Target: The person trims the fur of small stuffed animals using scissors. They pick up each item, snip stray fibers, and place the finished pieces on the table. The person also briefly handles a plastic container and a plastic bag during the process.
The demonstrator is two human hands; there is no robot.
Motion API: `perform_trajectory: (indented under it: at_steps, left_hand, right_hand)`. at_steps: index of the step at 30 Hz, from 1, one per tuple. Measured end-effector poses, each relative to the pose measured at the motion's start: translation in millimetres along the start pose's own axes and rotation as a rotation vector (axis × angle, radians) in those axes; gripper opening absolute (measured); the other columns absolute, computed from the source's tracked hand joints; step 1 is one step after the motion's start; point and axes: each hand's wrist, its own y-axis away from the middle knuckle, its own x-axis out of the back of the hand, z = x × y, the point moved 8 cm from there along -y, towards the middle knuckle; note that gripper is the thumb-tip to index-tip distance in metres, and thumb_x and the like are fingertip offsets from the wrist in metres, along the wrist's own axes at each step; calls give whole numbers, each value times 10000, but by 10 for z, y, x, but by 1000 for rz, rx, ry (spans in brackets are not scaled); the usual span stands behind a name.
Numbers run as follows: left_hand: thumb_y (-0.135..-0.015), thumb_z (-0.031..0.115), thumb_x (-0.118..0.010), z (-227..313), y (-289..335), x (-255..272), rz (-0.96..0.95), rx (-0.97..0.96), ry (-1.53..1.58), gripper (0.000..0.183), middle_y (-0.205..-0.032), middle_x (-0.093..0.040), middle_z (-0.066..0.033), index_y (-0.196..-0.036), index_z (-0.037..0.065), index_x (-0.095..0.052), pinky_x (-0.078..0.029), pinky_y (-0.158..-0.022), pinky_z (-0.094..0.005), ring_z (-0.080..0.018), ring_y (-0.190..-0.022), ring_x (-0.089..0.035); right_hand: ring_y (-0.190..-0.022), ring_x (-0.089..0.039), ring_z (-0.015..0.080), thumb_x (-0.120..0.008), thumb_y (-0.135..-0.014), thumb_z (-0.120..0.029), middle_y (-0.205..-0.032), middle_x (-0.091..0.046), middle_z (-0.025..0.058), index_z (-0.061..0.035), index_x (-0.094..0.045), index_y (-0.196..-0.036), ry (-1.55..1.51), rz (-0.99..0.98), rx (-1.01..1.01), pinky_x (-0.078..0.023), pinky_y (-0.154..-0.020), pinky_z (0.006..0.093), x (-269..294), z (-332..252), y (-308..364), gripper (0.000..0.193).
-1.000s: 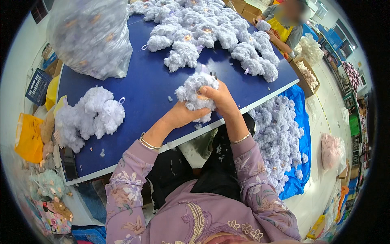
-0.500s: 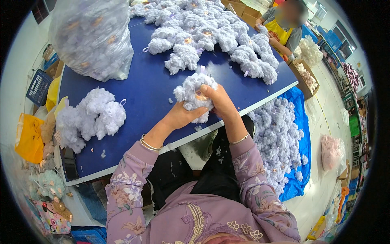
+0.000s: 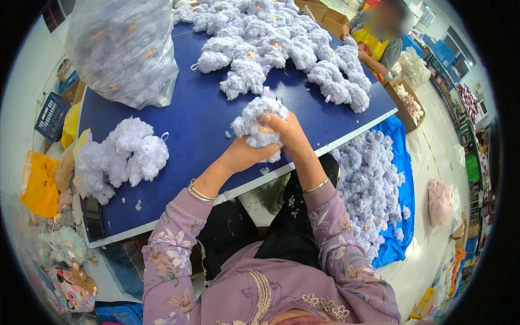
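Both my hands hold a pale lilac fluffy plush toy (image 3: 253, 120) just above the near edge of the blue table. My left hand (image 3: 245, 155) cups its lower side, the thumb lying along the bottom. My right hand (image 3: 292, 134) grips it from the right, with the thumb pressed beside the toy's small face, which is partly covered. A light ribbon loop sticks up from its top. Next to the loop a small dark tip shows, too small to make out. Farther back on the table lies a heap of similar plush toys (image 3: 244, 78).
A clear bag full of plush toys (image 3: 127, 59) stands at the back left of the blue table (image 3: 189, 130). More fluffy toys (image 3: 127, 154) lie at the left. Right of my legs, a pile (image 3: 368, 184) rests on a blue sheet (image 3: 403, 216). Across the table is a person in a yellow apron (image 3: 368, 46).
The toy has turned slightly in my hands and its face is more covered. My right thumb has shifted a little left and the small dark tip now shows.
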Motion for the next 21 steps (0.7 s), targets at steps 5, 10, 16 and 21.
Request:
perform_trajectory:
  at_steps: [5,10,16,21]
  left_hand:
    - [-808,176,-722,-95,29,71,85,-21,-243,439,-1114,-621,-81,-1186,28,-556,-491,-866,-322,-149,-1023,-587]
    - [-830,165,-693,-91,4,84,64,-17,-164,378,-1098,-634,-79,-1164,29,-578,-492,-863,-321,-160,-998,-598]
    - [-843,139,-667,-85,-3,79,57,-56,-51,349,-1100,-638,-81,-1163,26,-584,-497,-854,-320,-165,-973,-606]
    - [-856,139,-662,-91,-3,70,28,-20,-40,351,-1107,-631,-83,-1174,18,-575,-489,-864,-327,-165,-996,-596]
  right_hand:
    - [-900,-615,145,-719,-815,-339,-1022,-641,74,4,-596,-1094,-8,-9,-1,-499,-803,289,25,54,-23,458]
    - [-934,-603,145,-675,-853,-385,-1073,-627,84,17,-579,-1145,-43,32,16,-485,-832,285,144,158,-56,506]
    - [-941,-596,144,-640,-885,-386,-1078,-629,77,18,-576,-1166,31,30,-29,-479,-840,294,225,21,-30,496]
    - [-917,-590,134,-657,-872,-364,-1019,-641,68,11,-602,-1126,230,132,32,-473,-813,284,312,-95,-20,456]
